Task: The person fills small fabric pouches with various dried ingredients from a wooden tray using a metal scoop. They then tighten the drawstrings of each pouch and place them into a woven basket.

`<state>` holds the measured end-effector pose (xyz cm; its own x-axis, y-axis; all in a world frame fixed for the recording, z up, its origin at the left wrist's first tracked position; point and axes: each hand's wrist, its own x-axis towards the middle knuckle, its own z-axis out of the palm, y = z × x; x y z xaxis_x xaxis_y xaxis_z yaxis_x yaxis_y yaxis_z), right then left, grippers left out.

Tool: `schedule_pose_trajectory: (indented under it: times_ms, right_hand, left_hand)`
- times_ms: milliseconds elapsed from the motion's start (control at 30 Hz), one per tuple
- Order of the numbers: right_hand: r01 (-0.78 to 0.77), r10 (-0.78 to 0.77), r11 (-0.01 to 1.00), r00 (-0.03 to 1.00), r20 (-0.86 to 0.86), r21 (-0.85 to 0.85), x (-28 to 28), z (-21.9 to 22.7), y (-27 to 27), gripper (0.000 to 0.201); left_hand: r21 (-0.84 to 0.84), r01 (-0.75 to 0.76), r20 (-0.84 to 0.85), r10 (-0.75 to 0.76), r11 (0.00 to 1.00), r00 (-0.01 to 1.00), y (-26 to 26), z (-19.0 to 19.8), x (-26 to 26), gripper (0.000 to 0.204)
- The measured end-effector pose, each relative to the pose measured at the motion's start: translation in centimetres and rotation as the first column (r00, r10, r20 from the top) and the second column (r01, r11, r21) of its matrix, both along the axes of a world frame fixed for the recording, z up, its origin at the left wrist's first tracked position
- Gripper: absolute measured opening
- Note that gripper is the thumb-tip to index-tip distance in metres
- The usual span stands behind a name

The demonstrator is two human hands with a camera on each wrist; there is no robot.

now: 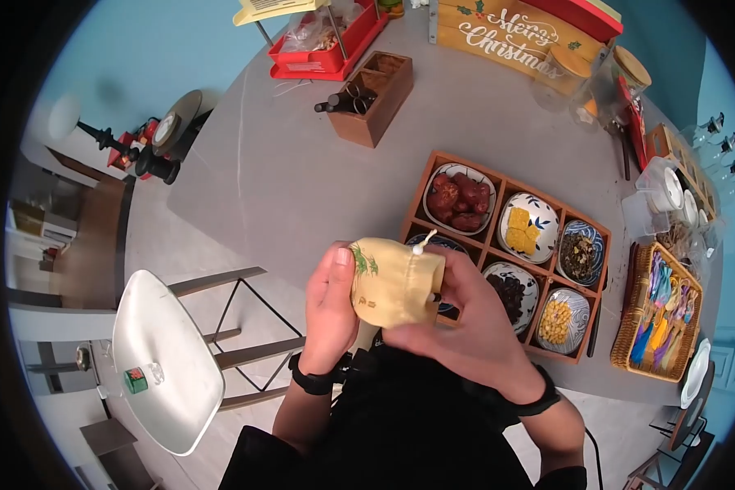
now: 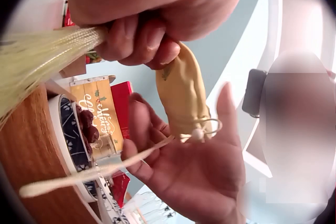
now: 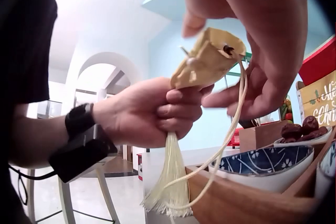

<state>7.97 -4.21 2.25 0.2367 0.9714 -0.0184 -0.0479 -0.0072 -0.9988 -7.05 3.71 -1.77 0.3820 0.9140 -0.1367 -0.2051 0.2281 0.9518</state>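
Observation:
My left hand [image 1: 331,306] [image 2: 152,3] [image 3: 142,111] grips a small yellow drawstring pouch [image 1: 388,282] [image 2: 181,95] [image 3: 210,66] by its bottom. Curled in the same fingers is a pale tassel [image 2: 52,61] [image 3: 170,182], hanging below the fist in the right wrist view. A looped cream cord [image 2: 105,170] [image 3: 239,103] comes from the pouch's mouth, where something dark shows. Around that mouth my right hand [image 1: 474,327] [image 2: 194,176] [image 3: 262,40] is spread with loosely bent fingers; whether it touches the pouch I cannot tell.
A compartmented wooden tray [image 1: 505,173] with bowls of dates, yellow blocks and dried pieces lies right of the hands. Further right is a wicker basket [image 1: 626,351] of coloured tassels. A wooden box [image 1: 390,98] stands behind, and a white chair [image 1: 163,359] at left.

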Motion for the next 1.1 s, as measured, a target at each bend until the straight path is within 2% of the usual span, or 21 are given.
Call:
schedule_pose_trajectory:
  times_ms: [133,167,200,267,333,400,433,467,533,567,600,667,700,733,800,833,867,900,967,1033,1100]
  right_hand:
    - [-0.043,0.018,0.959,0.996,-0.090,-0.279,0.0,0.1,-0.2,0.020]
    - [0.021,-0.025,0.989,0.999,-0.027,-0.148,-0.7,-0.7,0.2,0.015]
    - [0.021,-0.025,0.990,0.999,-0.031,-0.140,-1.1,-0.9,0.5,0.015]
    - [-0.031,0.033,0.997,0.999,0.025,-0.066,-1.5,-1.0,1.5,0.016]
    - [-0.100,0.104,0.992,0.993,0.054,-0.073,-1.5,-0.1,2.6,0.021]
    - [0.057,-0.146,0.960,0.937,0.317,0.274,-1.7,0.5,3.2,0.031]
    - [0.037,-0.107,0.979,0.930,0.351,0.203,-0.7,1.5,2.6,0.039]
    - [0.108,-0.195,0.955,0.930,0.312,0.275,-0.2,1.3,2.1,0.036]
    - [0.155,-0.195,0.973,0.949,0.246,0.172,1.5,2.7,0.2,0.034]
    - [0.191,-0.208,0.977,0.952,0.223,0.095,2.2,3.2,-1.1,0.033]
    - [0.223,-0.222,0.975,0.954,0.202,0.020,3.0,3.3,-2.6,0.033]
    - [0.299,-0.294,0.954,0.944,0.151,-0.016,4.9,2.7,-6.0,0.032]
    - [0.336,-0.327,0.941,0.933,0.152,-0.042,6.0,2.2,-8.1,0.033]
    - [0.373,-0.359,0.925,0.920,0.156,-0.072,7.0,1.8,-10.5,0.033]
    - [0.503,-0.447,0.848,0.847,0.287,-0.166,9.3,1.5,-14.7,0.028]
    - [0.561,-0.485,0.814,0.799,0.356,-0.150,10.5,1.0,-16.4,0.025]
    - [0.614,-0.517,0.779,0.745,0.422,-0.129,11.9,0.6,-18.1,0.023]
    - [0.613,-0.514,0.779,0.746,0.423,-0.133,13.5,0.0,-20.4,0.023]
    - [0.738,-0.558,0.672,0.558,0.613,-0.060,16.8,-0.8,-24.2,0.028]
    - [0.761,-0.535,0.642,0.531,0.657,-0.092,18.8,-0.1,-25.5,0.029]
    - [0.810,-0.488,0.573,0.460,0.742,-0.125,20.3,1.0,-27.3,0.032]
  left_hand:
    - [0.092,-0.103,-0.035,0.107,0.990,0.994,-0.4,-0.2,-1.7,0.032]
    - [-0.003,-0.110,0.028,0.110,0.994,0.994,-0.4,-0.3,-2.2,0.030]
    - [0.004,-0.109,0.024,0.109,0.994,0.994,-0.3,0.1,-2.7,0.030]
    - [-0.151,0.064,0.074,-0.053,0.986,0.996,-0.1,1.4,-3.7,0.032]
    - [-0.085,0.023,-0.014,-0.025,0.996,1.000,0.7,1.8,-4.8,0.030]
    - [-0.030,-0.200,-0.032,0.199,0.979,0.980,2.1,3.0,-5.7,0.028]
    - [0.008,-0.193,0.022,0.193,0.981,0.981,3.0,3.2,-6.5,0.028]
    - [0.021,-0.245,0.039,0.244,0.969,0.969,3.7,3.9,-6.3,0.027]
    - [0.049,-0.210,0.076,0.206,0.976,0.976,5.5,3.1,-6.4,0.028]
    - [0.020,-0.230,0.028,0.230,0.973,0.973,6.0,2.7,-5.8,0.029]
    - [-0.023,-0.159,-0.076,0.157,0.987,0.985,6.9,1.5,-6.5,0.034]
    - [-0.005,-0.258,-0.135,0.255,0.966,0.957,7.2,-1.5,-5.5,0.051]
    - [0.084,-0.237,-0.320,0.251,0.968,0.913,6.1,-1.9,-5.4,0.066]
    - [0.286,-0.143,-0.520,0.279,0.948,0.807,5.8,-3.6,-5.7,0.070]
    - [0.406,0.120,-0.755,0.259,0.906,0.602,5.1,-1.7,-4.9,0.062]
    - [0.398,0.120,-0.759,0.253,0.909,0.600,5.6,-2.0,-4.7,0.062]
    - [0.509,0.357,-0.817,0.309,0.783,0.488,6.6,-2.2,-4.6,0.061]
    - [0.548,0.583,-0.836,0.392,0.599,0.383,7.5,-2.4,-4.4,0.060]
    - [0.498,0.644,-0.866,0.376,0.581,0.330,8.7,-2.7,-3.7,0.060]
    - [0.408,0.731,-0.908,0.324,0.547,0.264,9.7,-4.0,-3.4,0.067]
    - [0.406,0.726,-0.912,0.291,0.554,0.289,9.6,-5.0,-3.9,0.075]
